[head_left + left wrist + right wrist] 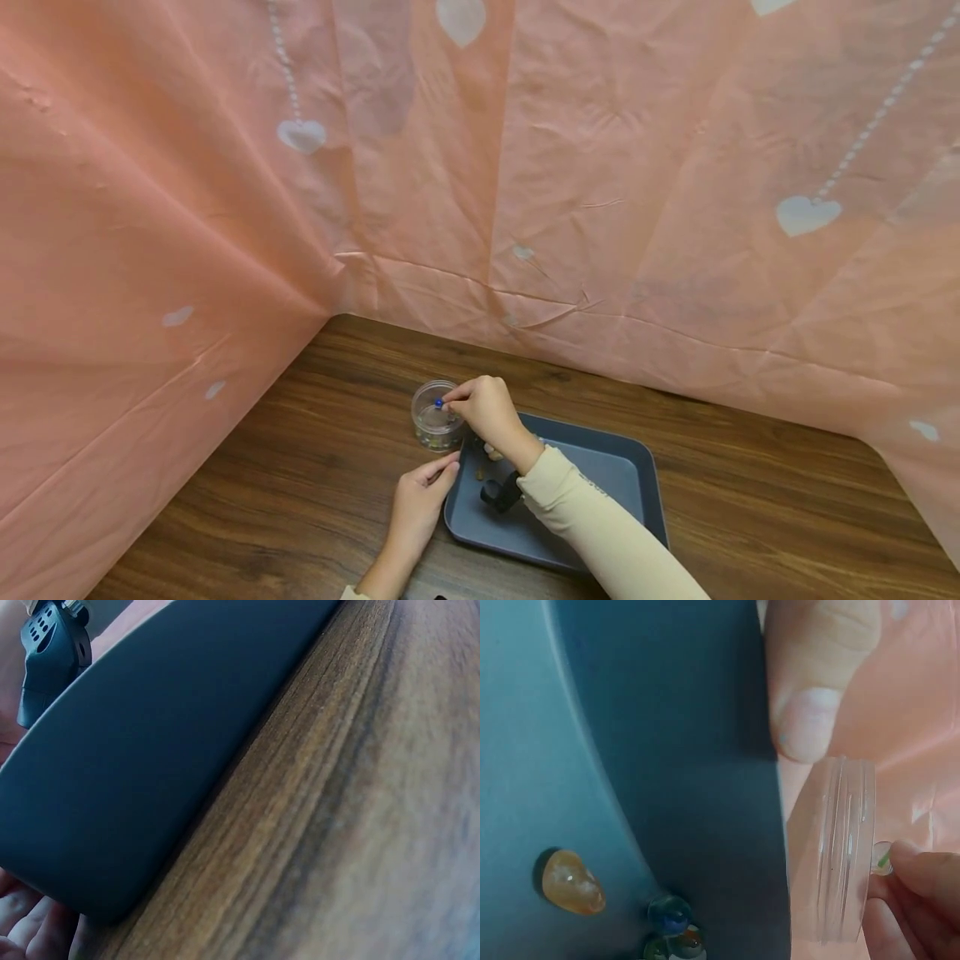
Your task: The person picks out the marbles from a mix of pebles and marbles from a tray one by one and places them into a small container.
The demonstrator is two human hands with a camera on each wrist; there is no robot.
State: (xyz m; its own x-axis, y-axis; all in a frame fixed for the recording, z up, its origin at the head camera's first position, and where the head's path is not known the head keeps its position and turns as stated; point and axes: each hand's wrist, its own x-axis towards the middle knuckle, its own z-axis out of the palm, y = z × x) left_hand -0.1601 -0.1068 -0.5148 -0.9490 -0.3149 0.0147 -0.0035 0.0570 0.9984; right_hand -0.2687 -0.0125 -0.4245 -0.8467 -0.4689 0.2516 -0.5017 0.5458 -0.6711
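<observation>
My right hand [489, 410] pinches a small marble [438, 403] between thumb and fingertips, over the mouth of a clear round jar [417, 423]. The marble looks blue in the head view; in the right wrist view the marble [883, 858] is clear with a green streak. Small coloured pieces show low inside the jar. My left hand [420, 500] rests against the left rim of a dark grey-blue tray [517, 546], thumb and forefinger close together. In the right wrist view, an amber stone [573, 883] and several glass marbles [670, 915] lie in the tray.
A brown wood-grain table [300, 467] carries the tray and the jar. Pink curtains [645, 208] with white hearts hang behind and to the left. A black wrist device [501, 492] sits under my right forearm, above the tray.
</observation>
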